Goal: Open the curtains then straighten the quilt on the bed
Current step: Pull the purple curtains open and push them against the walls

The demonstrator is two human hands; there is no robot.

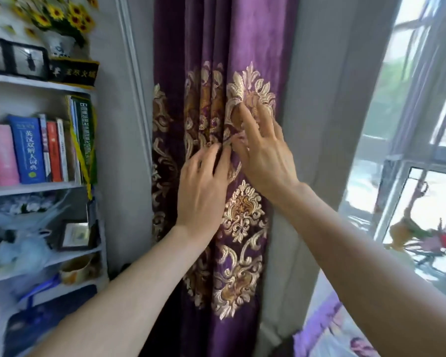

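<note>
A purple curtain (222, 42) with gold embroidered ornaments hangs gathered in folds in the middle of the view, with its grey lining (319, 99) showing on its right side. My left hand (204, 186) lies against the folds, its fingertips tucked into a crease. My right hand (263, 150) rests flat on the cloth just above and to the right, fingers spread over an ornament. The two hands nearly touch at the fingertips. A corner of purple patterned bedding (327, 331) shows at the bottom right.
A white bookshelf (36, 186) stands at the left with books, frames, a bouquet and a vase of sunflowers (59, 16) on top. A bright window (422, 150) with bars fills the right. A white door frame (137, 99) runs beside the curtain.
</note>
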